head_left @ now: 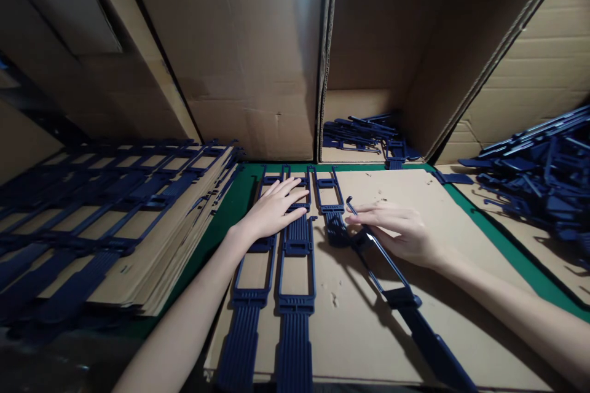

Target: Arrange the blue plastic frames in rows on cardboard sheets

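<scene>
My left hand [280, 207] lies with its fingers spread over the dark blue plastic frame parts [297, 304] laid in columns on a cardboard sheet [350, 331]. Pinched in my right hand [399, 230] is another blue plastic part [405, 301], with an open rectangular frame and a long flat tail. It is tilted, its tail pointing toward the lower right, and casts a shadow on the cardboard. Just left of my right fingers, a similar part [328, 190] lies at the top of the third column. My fingertips partly hide the held part's upper end.
At left stands a stack of cardboard sheets [152, 282] layered with rows of blue parts. A cardboard box [359, 98] at the back holds a small pile. A large tangled heap of blue parts [548, 172] sits at right. Green table surface [488, 239] borders the sheet.
</scene>
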`<state>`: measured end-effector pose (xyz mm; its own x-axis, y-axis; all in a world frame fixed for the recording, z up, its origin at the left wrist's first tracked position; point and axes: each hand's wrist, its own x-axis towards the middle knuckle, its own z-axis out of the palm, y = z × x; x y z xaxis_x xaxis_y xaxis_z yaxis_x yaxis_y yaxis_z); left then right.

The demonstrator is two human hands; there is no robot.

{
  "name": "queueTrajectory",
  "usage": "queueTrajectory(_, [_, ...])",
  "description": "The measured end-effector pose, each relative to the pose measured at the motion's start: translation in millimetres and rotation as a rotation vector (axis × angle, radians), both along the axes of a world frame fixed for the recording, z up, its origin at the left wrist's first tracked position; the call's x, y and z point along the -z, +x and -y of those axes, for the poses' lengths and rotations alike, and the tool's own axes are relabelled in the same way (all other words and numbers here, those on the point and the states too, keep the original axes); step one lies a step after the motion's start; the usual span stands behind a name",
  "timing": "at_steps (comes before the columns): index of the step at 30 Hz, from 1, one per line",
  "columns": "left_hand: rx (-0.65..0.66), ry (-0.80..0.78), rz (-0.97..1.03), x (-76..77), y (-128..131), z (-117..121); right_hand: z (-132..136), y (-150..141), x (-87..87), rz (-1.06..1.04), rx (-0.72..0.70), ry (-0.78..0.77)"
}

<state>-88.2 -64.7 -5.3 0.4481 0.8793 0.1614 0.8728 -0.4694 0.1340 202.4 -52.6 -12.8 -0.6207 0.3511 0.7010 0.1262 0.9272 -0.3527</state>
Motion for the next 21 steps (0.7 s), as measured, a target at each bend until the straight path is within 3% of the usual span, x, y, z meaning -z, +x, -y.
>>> queueTrajectory(4, [0.001,0.005,0.004,0.5,-0.4,-0.5,0.8,-1.4,-3.6,-0.024,0.092,0.004])
queueTrajectory(10, [0.001,0.006,-0.006,0.1,-0.1,-0.1,7.1,-3.6,-8.1,-0.07,0.117,-0.025])
queueTrajectory(21, [-0.004,-0.002,0.003,-1.4,0.9,0.6,8.5,-8.2,8.1,0.029,-0.063,-0.106])
